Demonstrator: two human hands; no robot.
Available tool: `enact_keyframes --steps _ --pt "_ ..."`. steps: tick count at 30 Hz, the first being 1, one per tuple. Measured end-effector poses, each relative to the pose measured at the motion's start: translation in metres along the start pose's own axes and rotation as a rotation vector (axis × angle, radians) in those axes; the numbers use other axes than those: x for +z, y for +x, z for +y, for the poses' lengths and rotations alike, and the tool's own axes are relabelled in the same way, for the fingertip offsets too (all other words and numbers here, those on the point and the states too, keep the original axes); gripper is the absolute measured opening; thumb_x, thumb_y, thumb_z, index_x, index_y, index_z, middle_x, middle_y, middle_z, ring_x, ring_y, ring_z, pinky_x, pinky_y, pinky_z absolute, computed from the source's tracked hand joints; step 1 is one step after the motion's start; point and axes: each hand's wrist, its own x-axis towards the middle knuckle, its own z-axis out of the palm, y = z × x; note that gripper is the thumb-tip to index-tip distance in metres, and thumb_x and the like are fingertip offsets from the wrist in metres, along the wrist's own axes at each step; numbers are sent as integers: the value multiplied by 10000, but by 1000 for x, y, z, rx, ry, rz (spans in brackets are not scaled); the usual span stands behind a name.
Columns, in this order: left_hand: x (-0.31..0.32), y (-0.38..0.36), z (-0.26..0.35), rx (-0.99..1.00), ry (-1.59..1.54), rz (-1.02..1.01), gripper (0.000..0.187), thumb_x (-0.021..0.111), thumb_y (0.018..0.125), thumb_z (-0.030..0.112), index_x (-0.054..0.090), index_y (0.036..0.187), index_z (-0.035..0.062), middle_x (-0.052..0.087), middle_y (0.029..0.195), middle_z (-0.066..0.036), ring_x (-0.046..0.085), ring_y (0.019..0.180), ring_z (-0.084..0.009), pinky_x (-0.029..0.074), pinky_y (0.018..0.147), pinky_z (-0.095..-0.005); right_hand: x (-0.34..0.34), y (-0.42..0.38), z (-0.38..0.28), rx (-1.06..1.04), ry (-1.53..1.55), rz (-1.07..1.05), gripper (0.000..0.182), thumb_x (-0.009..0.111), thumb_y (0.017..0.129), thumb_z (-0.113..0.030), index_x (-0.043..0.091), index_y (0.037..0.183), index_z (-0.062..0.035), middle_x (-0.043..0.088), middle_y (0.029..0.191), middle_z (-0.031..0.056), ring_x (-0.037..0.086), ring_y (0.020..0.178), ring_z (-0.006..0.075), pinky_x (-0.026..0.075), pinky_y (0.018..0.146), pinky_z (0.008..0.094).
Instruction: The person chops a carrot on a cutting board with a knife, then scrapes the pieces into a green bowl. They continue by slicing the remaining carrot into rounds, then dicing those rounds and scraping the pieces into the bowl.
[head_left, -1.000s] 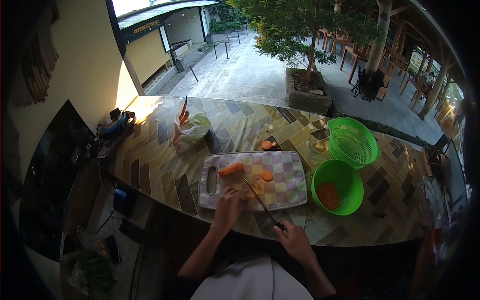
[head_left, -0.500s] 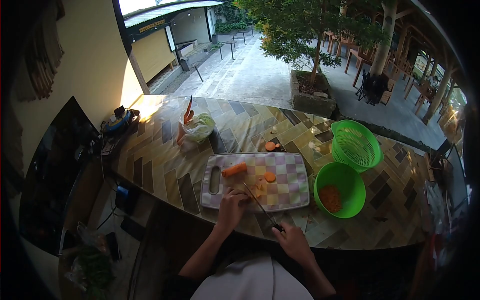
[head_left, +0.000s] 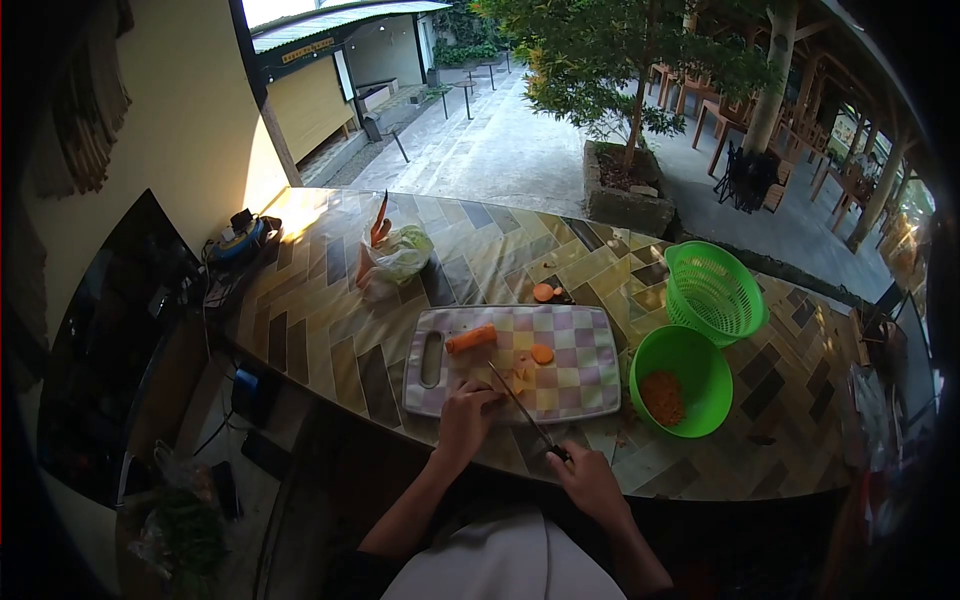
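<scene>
My right hand (head_left: 588, 480) is wrapped round the dark handle of a knife (head_left: 522, 408). Its blade slants up and left over the lower middle of a checkered cutting board (head_left: 585, 398). Close to the blade, on the board's lower left, my left hand (head_left: 466, 412) has its fingers curled in; what they press on is hidden. Small carrot pieces (head_left: 519, 380) lie just past the blade. A thick length of carrot (head_left: 471, 339) rests near the board's handle slot, and a round carrot slice (head_left: 541, 354) lies further right.
Right of the board stands a green bowl (head_left: 717, 378) with finely cut carrot (head_left: 662, 397) inside, and behind it a green colander (head_left: 728, 268). Carrot ends (head_left: 544, 292) lie beyond the board. A clear plastic bag (head_left: 402, 250) with carrots sits at the table's (head_left: 330, 310) back left.
The whole view has shifted very slightly. Both hands, the knife and the carrot pieces stay in nearly the same places.
</scene>
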Motion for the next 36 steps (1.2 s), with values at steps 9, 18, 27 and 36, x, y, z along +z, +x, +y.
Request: enact_keyframes --steps 9,18,27,36 --pt "2 7 -8 -90 -43 11 126 762 721 59 781 845 77 699 842 -90 654 858 -281 524 786 -390 -2 -5 -3 14 -177 -76 359 490 1022 -331 559 1030 22 639 742 276 637 772 477 479 700 564" --pt "3 1 -6 11 63 25 144 761 743 68 779 886 66 714 902 -87 665 903 -276 538 797 -367 0 0 -21 19 -317 -78 323 486 1029 -296 525 968 19 627 732 291 629 762 493 493 683 569" --pt "3 3 -11 -102 -43 -7 122 755 734 69 775 853 54 713 877 -96 647 903 -295 525 812 -394 1 4 -11 -10 -195 -42 343 496 1024 -306 535 965 30 622 726 285 622 755 492 470 684 566" --pt "-1 2 -6 -55 -63 50 121 743 732 60 772 849 60 717 887 -110 660 899 -300 522 816 -391 4 -4 -20 -7 -340 -57 322 502 1023 -305 523 983 14 632 750 288 630 757 484 482 672 569"
